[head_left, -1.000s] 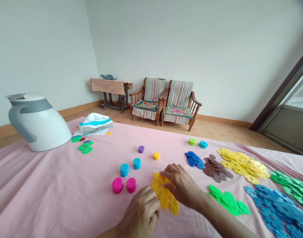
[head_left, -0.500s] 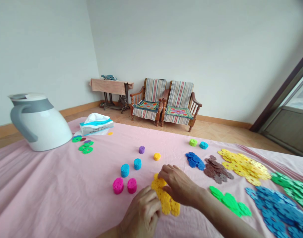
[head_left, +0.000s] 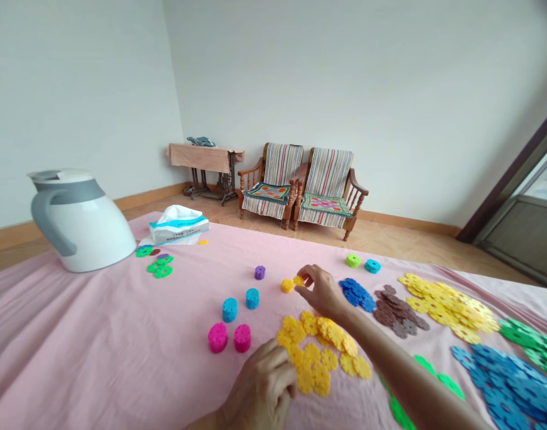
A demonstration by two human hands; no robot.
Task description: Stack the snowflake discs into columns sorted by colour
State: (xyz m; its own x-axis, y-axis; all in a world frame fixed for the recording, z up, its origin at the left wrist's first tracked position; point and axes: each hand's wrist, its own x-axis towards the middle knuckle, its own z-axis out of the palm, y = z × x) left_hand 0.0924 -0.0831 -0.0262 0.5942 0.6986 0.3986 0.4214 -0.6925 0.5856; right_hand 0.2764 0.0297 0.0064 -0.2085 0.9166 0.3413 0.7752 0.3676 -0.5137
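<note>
My right hand (head_left: 326, 292) reaches forward and pinches a small yellow snowflake disc (head_left: 298, 280) between thumb and fingertips. That disc is just right of a short yellow stack (head_left: 286, 286); I cannot tell whether they touch. My left hand (head_left: 265, 379) rests with curled fingers at the near left edge of a loose pile of yellow discs (head_left: 312, 357); its fingers hide anything inside. Left of the pile are two pink stacks (head_left: 217, 337), with two blue stacks (head_left: 230, 309) behind them and a purple stack (head_left: 260, 272) farther back.
Sorted disc piles lie to the right: dark blue (head_left: 356, 295), brown (head_left: 396, 312), yellow (head_left: 448, 304) and blue (head_left: 506, 382). A lime stack (head_left: 353, 260) and a cyan stack (head_left: 372, 266) stand behind. A white jug (head_left: 89, 227) and a tissue box (head_left: 179, 230) occupy the left.
My right hand has moved forward from the near yellow pile to beside the small yellow stack, carrying a disc. The near pile now lies more spread out. My left hand has barely moved.
</note>
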